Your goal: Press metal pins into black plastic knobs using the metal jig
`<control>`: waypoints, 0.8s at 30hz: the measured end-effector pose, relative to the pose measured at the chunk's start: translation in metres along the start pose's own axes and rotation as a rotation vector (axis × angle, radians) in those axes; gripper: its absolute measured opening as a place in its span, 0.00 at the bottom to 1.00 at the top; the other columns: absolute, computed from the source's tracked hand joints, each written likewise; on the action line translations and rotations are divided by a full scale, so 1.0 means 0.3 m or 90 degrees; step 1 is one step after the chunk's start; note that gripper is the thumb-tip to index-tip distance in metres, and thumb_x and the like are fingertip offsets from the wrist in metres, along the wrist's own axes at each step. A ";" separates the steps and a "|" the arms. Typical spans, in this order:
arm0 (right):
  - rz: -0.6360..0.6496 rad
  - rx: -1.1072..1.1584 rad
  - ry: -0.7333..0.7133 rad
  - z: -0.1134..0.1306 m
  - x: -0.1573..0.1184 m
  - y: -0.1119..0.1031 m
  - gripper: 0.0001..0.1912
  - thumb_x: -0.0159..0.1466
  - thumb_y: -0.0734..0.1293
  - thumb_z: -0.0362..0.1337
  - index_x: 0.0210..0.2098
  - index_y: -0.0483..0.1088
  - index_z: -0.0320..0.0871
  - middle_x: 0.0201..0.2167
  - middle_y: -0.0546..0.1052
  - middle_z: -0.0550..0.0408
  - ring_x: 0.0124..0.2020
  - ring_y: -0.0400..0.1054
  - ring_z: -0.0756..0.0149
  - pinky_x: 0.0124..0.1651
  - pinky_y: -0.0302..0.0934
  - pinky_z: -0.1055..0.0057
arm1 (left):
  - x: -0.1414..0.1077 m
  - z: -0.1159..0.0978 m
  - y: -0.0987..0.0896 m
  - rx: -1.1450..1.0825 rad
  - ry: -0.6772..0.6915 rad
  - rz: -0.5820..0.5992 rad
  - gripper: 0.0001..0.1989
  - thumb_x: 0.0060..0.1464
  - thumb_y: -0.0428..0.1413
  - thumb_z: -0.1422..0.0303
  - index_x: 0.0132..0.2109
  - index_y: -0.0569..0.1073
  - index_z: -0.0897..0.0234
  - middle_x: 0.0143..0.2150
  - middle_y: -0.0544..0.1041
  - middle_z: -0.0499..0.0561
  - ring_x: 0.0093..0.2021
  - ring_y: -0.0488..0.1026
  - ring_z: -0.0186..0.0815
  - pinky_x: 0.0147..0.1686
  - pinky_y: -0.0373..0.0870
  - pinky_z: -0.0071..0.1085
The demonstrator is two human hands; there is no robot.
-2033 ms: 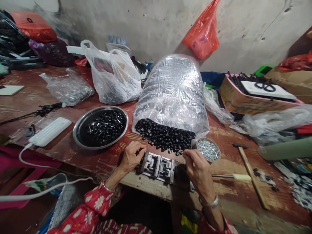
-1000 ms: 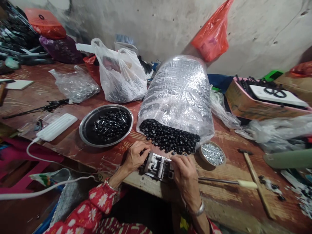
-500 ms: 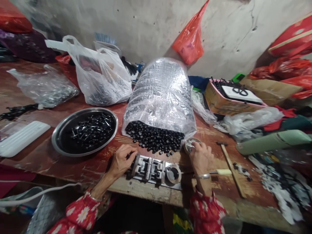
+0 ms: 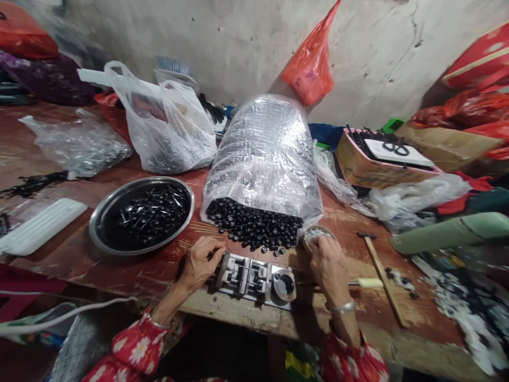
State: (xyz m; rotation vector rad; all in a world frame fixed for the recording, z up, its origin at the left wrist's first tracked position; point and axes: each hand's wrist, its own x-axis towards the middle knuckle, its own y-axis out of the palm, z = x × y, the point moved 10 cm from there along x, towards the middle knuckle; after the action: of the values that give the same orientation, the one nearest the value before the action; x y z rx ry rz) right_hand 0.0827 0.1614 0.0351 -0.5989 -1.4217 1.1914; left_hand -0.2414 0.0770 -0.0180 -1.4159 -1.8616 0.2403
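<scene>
While your left hand (image 4: 201,263) sits half-curled on a flat steel slotted jig (image 4: 248,278), grip unclear, your right hand (image 4: 328,268) touches a round shallow dish of silver nails (image 4: 318,232), fingers curved, hold unclear

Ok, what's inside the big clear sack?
The clear plastic sack is packed with glossy black round pieces, spilling from its open mouth onto the wooden table. Higher up, the shiny crinkled plastic hides the contents, so nothing there can be made out.

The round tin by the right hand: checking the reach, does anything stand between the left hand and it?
Yes: the metal jig runs right from the fingers of the left hand, and the black knobs spilling from the clear plastic bag lie just beyond it, nearly reaching the tin.
</scene>
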 end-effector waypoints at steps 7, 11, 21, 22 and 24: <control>0.103 0.127 -0.181 0.432 -0.146 -0.006 0.10 0.71 0.59 0.27 0.36 0.67 0.45 0.35 0.71 0.53 0.38 0.61 0.59 0.41 0.51 0.62 | -0.001 -0.002 0.001 0.005 -0.012 0.007 0.08 0.67 0.54 0.69 0.39 0.77 0.60 0.36 0.79 0.50 0.40 0.72 0.38 0.42 0.68 0.36; 0.134 0.113 -0.228 0.566 -0.208 0.033 0.12 0.68 0.59 0.24 0.37 0.68 0.46 0.36 0.72 0.52 0.40 0.61 0.57 0.45 0.52 0.59 | 0.001 -0.008 -0.003 0.003 -0.009 -0.001 0.07 0.65 0.55 0.70 0.39 0.77 0.60 0.36 0.79 0.50 0.39 0.72 0.38 0.42 0.68 0.35; 0.127 0.118 -0.235 0.574 -0.235 0.041 0.12 0.68 0.62 0.25 0.40 0.70 0.48 0.36 0.74 0.54 0.40 0.62 0.58 0.44 0.51 0.61 | -0.001 -0.001 -0.001 -0.003 -0.017 0.008 0.07 0.65 0.56 0.70 0.39 0.78 0.60 0.36 0.79 0.50 0.40 0.72 0.38 0.43 0.69 0.36; 0.125 0.126 -0.236 0.572 -0.233 0.036 0.11 0.68 0.62 0.25 0.40 0.71 0.48 0.37 0.74 0.54 0.39 0.62 0.58 0.44 0.51 0.61 | -0.002 0.002 0.001 -0.003 -0.019 0.010 0.07 0.65 0.56 0.70 0.39 0.78 0.60 0.37 0.79 0.50 0.40 0.72 0.38 0.43 0.69 0.36; 0.118 0.152 -0.232 0.561 -0.226 0.022 0.11 0.69 0.62 0.26 0.40 0.71 0.49 0.36 0.74 0.55 0.39 0.62 0.59 0.43 0.52 0.62 | -0.001 0.009 0.003 -0.003 -0.021 0.013 0.06 0.65 0.56 0.71 0.39 0.78 0.60 0.37 0.79 0.50 0.40 0.72 0.38 0.43 0.69 0.35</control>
State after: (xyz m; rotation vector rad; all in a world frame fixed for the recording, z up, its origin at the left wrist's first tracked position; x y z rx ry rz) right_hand -0.0602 0.0499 0.0245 -0.3622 -1.5159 1.6552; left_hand -0.2424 0.0780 -0.0204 -1.4435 -1.8763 0.2713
